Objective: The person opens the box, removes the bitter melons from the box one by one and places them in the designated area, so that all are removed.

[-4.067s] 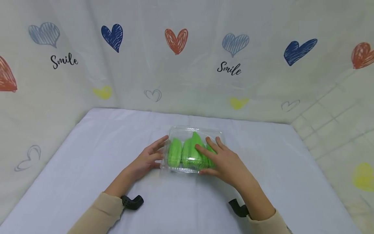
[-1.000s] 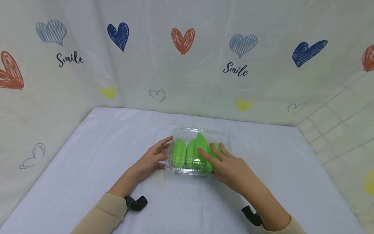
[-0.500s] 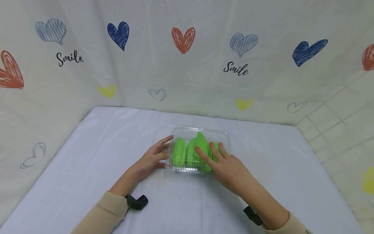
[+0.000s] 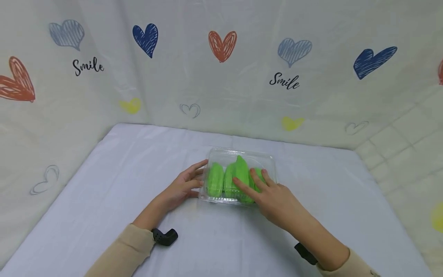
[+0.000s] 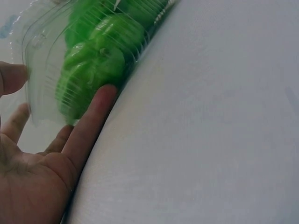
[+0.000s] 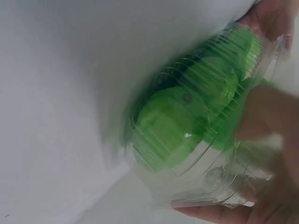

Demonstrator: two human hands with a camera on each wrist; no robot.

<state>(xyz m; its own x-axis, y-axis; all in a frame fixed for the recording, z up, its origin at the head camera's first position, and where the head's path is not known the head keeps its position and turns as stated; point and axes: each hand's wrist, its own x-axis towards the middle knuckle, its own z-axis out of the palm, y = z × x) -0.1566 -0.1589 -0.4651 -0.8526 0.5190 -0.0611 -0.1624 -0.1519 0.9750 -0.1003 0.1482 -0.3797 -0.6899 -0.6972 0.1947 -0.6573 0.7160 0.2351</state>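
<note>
A clear plastic clamshell box [image 4: 221, 154] sits on the white cloth near the middle of the table. Several green, ribbed, elongated pieces like small gourds lie inside, one of them the piece at the left [image 4: 215, 180]. My left hand [image 4: 180, 190] touches the box's left side with its fingers spread; in the left wrist view, one fingertip [image 5: 108, 91] reaches the lower side wall. My right hand [image 4: 277, 202] lies over the right part of the lid, fingers extended and spread. Its thumb is hidden in the head view. The right wrist view is blurred.
White cloth [image 4: 207, 246] covers the table. Behind it hangs a pale curtain [image 4: 242, 96] printed with hearts and "Smile". A black wrist device [image 4: 166, 237] sits at the left cuff, another [image 4: 306, 254] at the right.
Compared with 4.1 seconds ago, my right thumb no longer shows along the box's front edge. In the last second the whole view shifts slightly; hands and box keep nearly the same arrangement.
</note>
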